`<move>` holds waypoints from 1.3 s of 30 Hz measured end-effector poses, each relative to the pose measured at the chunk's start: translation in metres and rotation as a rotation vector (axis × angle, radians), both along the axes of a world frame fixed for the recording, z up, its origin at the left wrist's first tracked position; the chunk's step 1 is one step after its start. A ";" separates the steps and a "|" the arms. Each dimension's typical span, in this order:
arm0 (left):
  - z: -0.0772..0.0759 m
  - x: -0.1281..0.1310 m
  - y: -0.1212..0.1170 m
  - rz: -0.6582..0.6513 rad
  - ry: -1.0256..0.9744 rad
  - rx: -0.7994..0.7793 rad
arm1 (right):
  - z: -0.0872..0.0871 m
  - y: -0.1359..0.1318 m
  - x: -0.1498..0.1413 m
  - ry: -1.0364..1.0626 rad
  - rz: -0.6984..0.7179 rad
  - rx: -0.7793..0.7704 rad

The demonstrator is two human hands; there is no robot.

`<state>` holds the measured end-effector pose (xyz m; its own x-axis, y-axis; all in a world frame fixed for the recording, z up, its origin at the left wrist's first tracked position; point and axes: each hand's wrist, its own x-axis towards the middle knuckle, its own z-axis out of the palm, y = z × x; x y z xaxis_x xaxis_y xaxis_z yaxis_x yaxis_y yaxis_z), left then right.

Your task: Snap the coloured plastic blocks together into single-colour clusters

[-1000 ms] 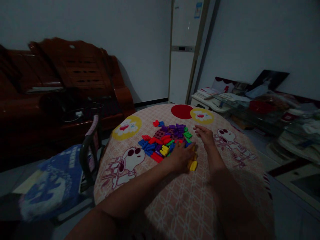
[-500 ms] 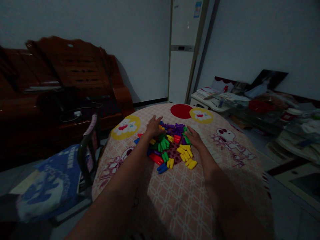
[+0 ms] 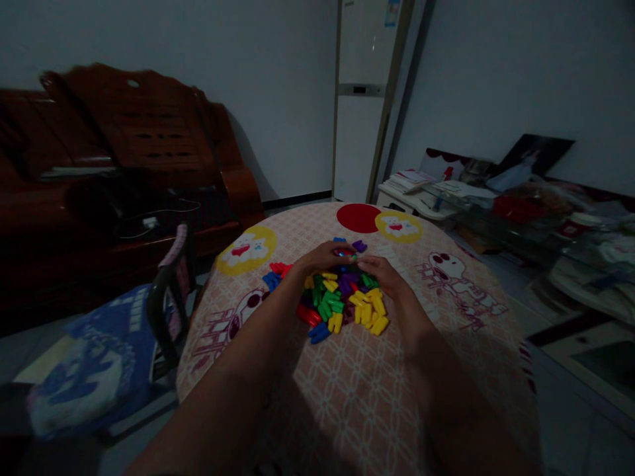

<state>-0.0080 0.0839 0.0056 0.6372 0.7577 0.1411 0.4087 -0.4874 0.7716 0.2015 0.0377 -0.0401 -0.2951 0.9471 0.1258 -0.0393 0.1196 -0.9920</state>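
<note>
A pile of small two-pronged plastic pieces in several colours lies on the round table (image 3: 342, 410). My left hand (image 3: 325, 256) curls over the far side of the pile, its fingers bent round red and blue pieces (image 3: 344, 252). Facing it, my right hand (image 3: 381, 272) has its fingers together, and a bit of green shows at its fingertips. What lies under the palms is hidden. Nearer to me are yellow pieces (image 3: 370, 311), green pieces (image 3: 330, 305) and a blue piece (image 3: 319, 333). A purple piece (image 3: 360, 245) sits just beyond the fingers.
A folding chair (image 3: 169, 297) with a blue cloth (image 3: 104, 357) stands at the left. Behind it is a wooden sofa (image 3: 143, 139). A tall white cabinet unit (image 3: 360, 139) fills the corner. At the right, a glass-topped stand (image 3: 501, 225) is crowded with papers and bags.
Both hands have come together over the far side of the pile, from its left and right edges. Pieces there have been pushed closer together, and my left fingers have curled in.
</note>
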 end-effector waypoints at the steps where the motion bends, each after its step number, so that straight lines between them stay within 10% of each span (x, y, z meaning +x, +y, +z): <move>1: 0.004 -0.003 -0.009 -0.031 -0.019 -0.004 | 0.005 -0.004 0.002 -0.014 0.032 -0.002; 7: 0.016 -0.036 -0.052 0.065 -0.007 -0.030 | 0.027 -0.018 0.017 -0.035 0.056 -0.005; 15: -0.009 -0.109 -0.078 0.857 0.653 0.157 | 0.015 -0.011 0.043 -0.414 -0.301 -0.076; 21: -0.031 -0.091 -0.075 0.738 0.668 0.059 | 0.010 -0.010 0.024 -0.343 -0.121 -0.163; 29: -0.016 -0.018 -0.044 0.426 0.210 0.151 | 0.015 -0.006 0.029 -0.273 -0.159 -0.114; 39: -0.011 -0.031 -0.033 0.615 -0.030 0.197 | 0.010 -0.002 0.059 -0.357 -0.300 -0.043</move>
